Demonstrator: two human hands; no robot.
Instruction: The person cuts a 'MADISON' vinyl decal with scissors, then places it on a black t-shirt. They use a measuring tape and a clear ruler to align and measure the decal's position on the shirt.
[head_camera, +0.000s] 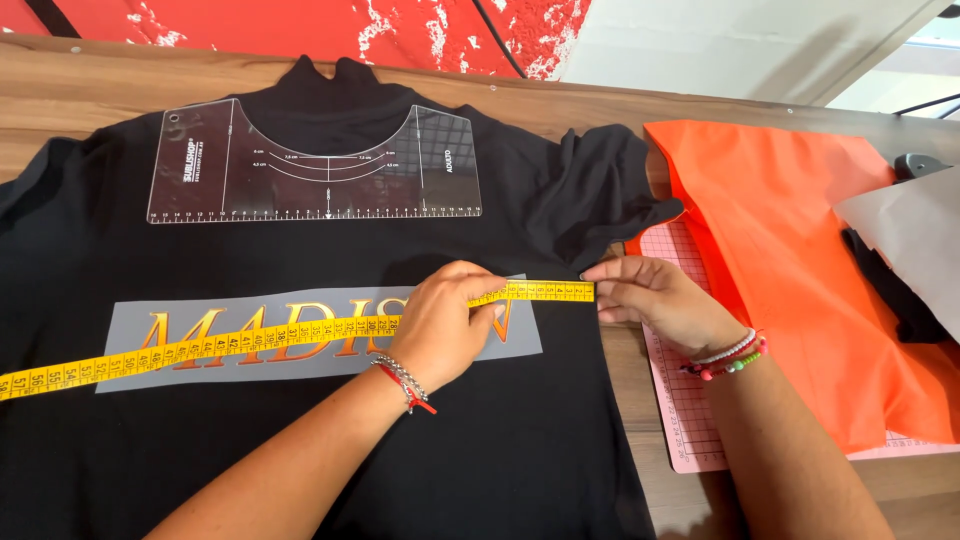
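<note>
A black T-shirt (300, 440) lies flat on a wooden table (80, 85). A grey transfer sheet (130, 320) with gold lettering rests across its chest. A yellow measuring tape (200, 348) stretches across the sheet from the left edge to the shirt's right side. My left hand (445, 325) presses the tape down on the sheet, fingers bent over it. My right hand (655, 298) pinches the tape's end (575, 291) at the shirt's right edge. A clear plastic alignment ruler (200, 170) with a curved neck cut-out lies below the collar.
Orange fabric (800, 260) covers a pink cutting mat (680, 400) to the right. A sheet of white paper (910, 235) and something black lie at the far right. A red and white wall runs behind the table.
</note>
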